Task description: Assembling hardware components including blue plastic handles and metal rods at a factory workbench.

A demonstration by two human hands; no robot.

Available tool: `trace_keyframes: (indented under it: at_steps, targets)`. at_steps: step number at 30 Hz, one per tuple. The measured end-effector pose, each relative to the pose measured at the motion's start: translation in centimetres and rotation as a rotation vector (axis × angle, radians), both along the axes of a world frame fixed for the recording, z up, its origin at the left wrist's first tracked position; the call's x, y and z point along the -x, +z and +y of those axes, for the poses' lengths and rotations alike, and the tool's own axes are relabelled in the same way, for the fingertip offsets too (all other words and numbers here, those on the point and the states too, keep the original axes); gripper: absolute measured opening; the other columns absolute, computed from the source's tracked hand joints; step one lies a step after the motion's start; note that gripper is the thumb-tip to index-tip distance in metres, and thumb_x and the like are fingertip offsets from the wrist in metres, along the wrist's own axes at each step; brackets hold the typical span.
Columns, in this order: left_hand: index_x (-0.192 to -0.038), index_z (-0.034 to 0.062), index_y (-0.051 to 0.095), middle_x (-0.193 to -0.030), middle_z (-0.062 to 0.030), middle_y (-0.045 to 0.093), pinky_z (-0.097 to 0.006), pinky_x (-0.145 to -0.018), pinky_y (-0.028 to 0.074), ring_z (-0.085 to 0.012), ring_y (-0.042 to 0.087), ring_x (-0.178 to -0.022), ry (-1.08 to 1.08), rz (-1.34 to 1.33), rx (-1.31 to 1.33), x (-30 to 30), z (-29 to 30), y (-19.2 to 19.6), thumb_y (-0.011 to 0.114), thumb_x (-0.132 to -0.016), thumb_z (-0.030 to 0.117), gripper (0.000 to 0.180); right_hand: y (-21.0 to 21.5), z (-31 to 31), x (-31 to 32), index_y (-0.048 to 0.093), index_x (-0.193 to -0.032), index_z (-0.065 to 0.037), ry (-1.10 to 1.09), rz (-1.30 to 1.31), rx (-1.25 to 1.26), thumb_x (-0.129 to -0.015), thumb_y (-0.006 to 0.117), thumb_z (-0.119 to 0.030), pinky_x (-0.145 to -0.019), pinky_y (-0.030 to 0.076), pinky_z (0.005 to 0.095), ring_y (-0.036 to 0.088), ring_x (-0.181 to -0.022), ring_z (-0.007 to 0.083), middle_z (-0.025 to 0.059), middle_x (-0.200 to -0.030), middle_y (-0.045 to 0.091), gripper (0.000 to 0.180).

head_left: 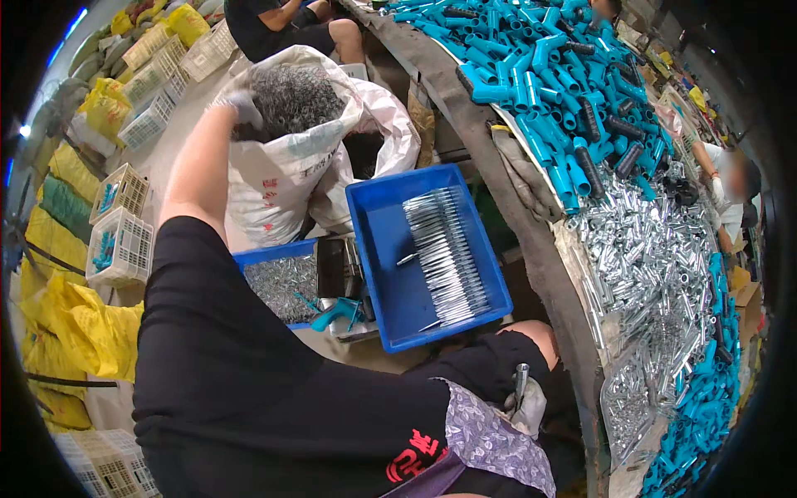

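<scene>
Two hands worked apart: left hand [237,106], gloved, reached into white sack [274,178] of grey metal springs [292,98], grasp on them unclear; right hand [527,407], gloved, gripped a small metal tube [520,380] by the knee. Blue tray [378,241] with a row of metal rods [442,253] sat between, blue plastic handles [531,58] piled on bench beyond

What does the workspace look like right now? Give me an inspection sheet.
Surface: workbench on the right, heaped with parts.
Job's things: white sack of grey metal pieces; metal tube.
Clutter: blue tray with silver rods; blue plastic fittings; silver tubes.
Grips: left hand, gloved, reaches into the sack; right hand, gloved, holds the tube on the lap.
Cables: nothing seen.
Surroundings: white crates, yellow bags, other people nearby.
</scene>
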State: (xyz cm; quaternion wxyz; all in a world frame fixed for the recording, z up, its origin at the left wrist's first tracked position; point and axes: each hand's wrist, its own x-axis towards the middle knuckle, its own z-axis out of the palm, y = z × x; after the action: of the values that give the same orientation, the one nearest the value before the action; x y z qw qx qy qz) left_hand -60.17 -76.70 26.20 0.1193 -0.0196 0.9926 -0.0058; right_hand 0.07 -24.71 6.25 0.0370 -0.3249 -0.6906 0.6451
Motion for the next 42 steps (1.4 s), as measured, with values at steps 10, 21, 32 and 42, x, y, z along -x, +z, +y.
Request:
trace_keyframes:
  at_steps: [10, 21, 32, 42]
  targets:
    - [-0.132, 0.0060, 0.063, -0.140, -0.0182, 0.058, -0.038, -0.106, 0.046, -0.0305, 0.056, -0.129, 0.157, 0.169, -0.277, 1.3, 3.4, -0.2, 0.079, -0.061, 0.026, 0.076, -0.2, -0.1, 0.4, 0.064, -0.114, -0.001, 0.034, 0.011, -0.018, -0.103, 0.043, -0.049, -0.042, 0.036, 0.0228, 0.049, -0.046, 0.0070, 0.0020, -0.063, 0.060, 0.053]
    - [-0.120, 0.0053, 0.070, -0.113, -0.0197, 0.071, -0.039, -0.093, 0.053, -0.0319, 0.069, -0.105, 0.087, 0.575, -0.466, -0.4, 2.5, 0.2, 0.071, -0.072, 0.033, 0.055, 0.8, -0.5, 0.6, 0.064, -0.115, 0.000, 0.015, -0.008, -0.026, -0.103, 0.044, -0.046, -0.041, 0.037, 0.0230, 0.047, -0.044, 0.0075, 0.0029, -0.061, 0.058, 0.051]
    - [-0.129, 0.0090, 0.065, -0.137, -0.0177, 0.060, -0.040, -0.108, 0.044, -0.0332, 0.056, -0.129, 0.225, 0.436, -0.135, 1.9, 2.3, -4.7, 0.067, -0.077, 0.033, 0.058, 0.5, -0.4, 0.7, 0.063, -0.117, -0.001, 0.021, 0.038, -0.055, -0.104, 0.041, -0.043, -0.041, 0.037, 0.0228, 0.046, -0.042, 0.0070, 0.0023, -0.061, 0.058, 0.049]
    - [-0.101, 0.0003, 0.075, -0.087, -0.0085, 0.074, -0.031, -0.068, 0.055, -0.0169, 0.069, -0.073, 0.289, 0.660, -0.892, 1.8, -0.5, 0.0, 0.080, -0.076, 0.021, 0.034, 0.4, -0.3, -0.2, 0.064, -0.119, -0.001, 0.004, 0.044, -0.035, -0.104, 0.043, -0.042, -0.041, 0.037, 0.0224, 0.047, -0.044, 0.0064, 0.0011, -0.062, 0.058, 0.048]
